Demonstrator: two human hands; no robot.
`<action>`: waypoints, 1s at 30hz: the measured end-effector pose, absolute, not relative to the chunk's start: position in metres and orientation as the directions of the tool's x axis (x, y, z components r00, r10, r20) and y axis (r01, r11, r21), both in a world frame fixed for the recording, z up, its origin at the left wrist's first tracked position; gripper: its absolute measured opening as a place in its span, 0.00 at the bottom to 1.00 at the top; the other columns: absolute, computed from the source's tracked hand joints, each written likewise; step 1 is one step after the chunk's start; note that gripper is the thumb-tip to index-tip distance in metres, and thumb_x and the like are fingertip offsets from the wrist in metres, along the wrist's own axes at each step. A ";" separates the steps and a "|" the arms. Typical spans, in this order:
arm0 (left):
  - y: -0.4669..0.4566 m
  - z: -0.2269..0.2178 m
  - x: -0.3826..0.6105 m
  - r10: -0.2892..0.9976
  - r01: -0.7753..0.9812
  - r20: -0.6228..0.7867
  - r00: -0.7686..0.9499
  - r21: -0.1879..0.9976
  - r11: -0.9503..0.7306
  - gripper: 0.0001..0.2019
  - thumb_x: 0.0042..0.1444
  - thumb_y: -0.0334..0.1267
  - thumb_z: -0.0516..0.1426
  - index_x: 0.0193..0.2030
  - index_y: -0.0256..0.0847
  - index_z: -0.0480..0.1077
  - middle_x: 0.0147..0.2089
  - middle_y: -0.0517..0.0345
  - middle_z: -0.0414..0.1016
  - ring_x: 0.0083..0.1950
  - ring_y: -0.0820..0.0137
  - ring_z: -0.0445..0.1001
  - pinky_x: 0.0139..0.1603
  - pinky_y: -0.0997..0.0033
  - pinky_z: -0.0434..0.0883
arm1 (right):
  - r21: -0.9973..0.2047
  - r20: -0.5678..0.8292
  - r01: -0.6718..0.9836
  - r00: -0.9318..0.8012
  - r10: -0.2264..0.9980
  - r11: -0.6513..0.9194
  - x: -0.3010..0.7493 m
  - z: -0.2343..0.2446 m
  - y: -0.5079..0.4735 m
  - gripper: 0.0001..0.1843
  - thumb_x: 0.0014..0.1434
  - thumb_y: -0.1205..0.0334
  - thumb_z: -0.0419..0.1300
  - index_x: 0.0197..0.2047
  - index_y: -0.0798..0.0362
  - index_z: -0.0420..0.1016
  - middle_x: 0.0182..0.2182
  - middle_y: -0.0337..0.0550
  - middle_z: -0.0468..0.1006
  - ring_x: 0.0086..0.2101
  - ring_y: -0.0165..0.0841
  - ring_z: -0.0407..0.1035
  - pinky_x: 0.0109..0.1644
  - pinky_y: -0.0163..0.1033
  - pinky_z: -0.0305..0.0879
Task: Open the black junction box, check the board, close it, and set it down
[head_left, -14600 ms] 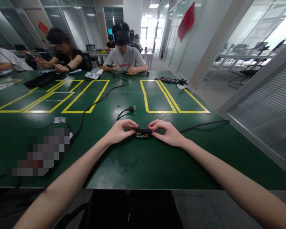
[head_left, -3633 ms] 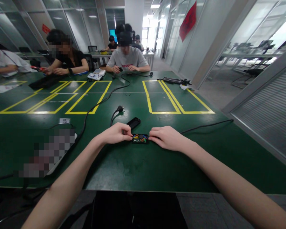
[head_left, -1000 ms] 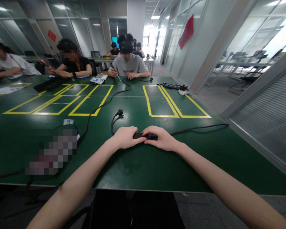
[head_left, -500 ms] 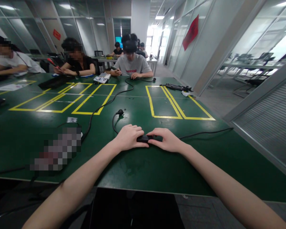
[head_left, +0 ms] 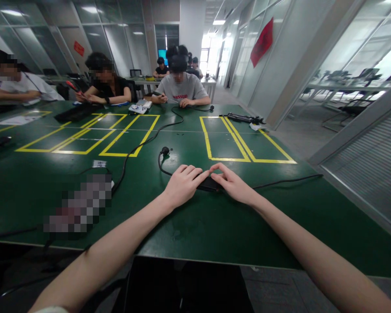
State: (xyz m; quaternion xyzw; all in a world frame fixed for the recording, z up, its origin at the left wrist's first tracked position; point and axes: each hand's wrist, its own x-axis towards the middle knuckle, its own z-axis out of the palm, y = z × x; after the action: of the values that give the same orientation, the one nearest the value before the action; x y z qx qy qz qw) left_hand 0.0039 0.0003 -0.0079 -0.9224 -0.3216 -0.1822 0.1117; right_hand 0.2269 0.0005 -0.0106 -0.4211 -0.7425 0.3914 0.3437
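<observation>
A black power adapter [head_left: 209,186], a slim brick with a cord at either end, rests on the green table in front of me. Over its left part lies my left hand [head_left: 183,184], fingers curled across it and index finger reaching along the back edge. My right hand [head_left: 235,184] holds the right part, thumb and index fingertip close to my left fingertips. Both hands hide the adapter's ends. A short cord runs from the left side to a black plug [head_left: 164,151], and a thin cable [head_left: 289,180] trails off to the right.
A blurred-out object [head_left: 81,203] with cables lies left of my arm. Yellow tape rectangles [head_left: 228,159] mark the table. A long black cable [head_left: 125,163] snakes across it. A folded black tripod-like item [head_left: 244,118] lies at the far right. Several people sit opposite, one in a grey shirt [head_left: 190,89].
My hands have shifted slightly right and away from me, fingertips now meeting behind the adapter. The adapter has turned a little and its front face shows more. The plug has moved slightly.
</observation>
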 end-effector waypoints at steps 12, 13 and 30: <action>-0.001 -0.009 0.006 0.655 0.673 0.246 0.715 0.011 -0.739 0.24 0.60 0.32 0.57 0.63 0.29 0.67 0.53 0.41 0.79 0.55 0.54 0.73 0.56 0.53 0.65 | -0.386 0.332 0.572 -0.646 0.687 0.724 0.228 -0.009 -0.004 0.25 0.59 0.52 0.69 0.57 0.50 0.71 0.47 0.51 0.81 0.45 0.44 0.77 0.49 0.47 0.73; -0.001 -0.009 0.006 0.660 0.676 0.246 0.710 0.024 -0.737 0.25 0.60 0.33 0.57 0.64 0.28 0.66 0.53 0.41 0.79 0.55 0.54 0.73 0.56 0.54 0.65 | -0.352 0.329 0.587 -0.652 0.683 0.729 0.228 -0.009 -0.004 0.22 0.62 0.53 0.67 0.55 0.51 0.72 0.45 0.51 0.82 0.44 0.44 0.77 0.48 0.47 0.73; 0.000 -0.004 -0.013 0.555 0.626 0.622 0.553 0.130 -0.769 0.29 0.66 0.39 0.55 0.72 0.39 0.59 0.70 0.41 0.67 0.69 0.54 0.65 0.68 0.50 0.61 | -0.385 0.532 0.647 -0.427 0.731 0.658 0.233 -0.018 0.009 0.13 0.66 0.57 0.58 0.52 0.52 0.74 0.41 0.50 0.83 0.37 0.41 0.77 0.41 0.42 0.72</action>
State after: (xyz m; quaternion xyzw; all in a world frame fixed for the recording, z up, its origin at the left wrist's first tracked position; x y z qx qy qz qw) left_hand -0.0131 -0.0005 -0.0039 -0.8795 -0.3356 -0.3331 0.0531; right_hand 0.2330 0.0086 -0.0180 -0.4090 -0.8424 0.0609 0.3456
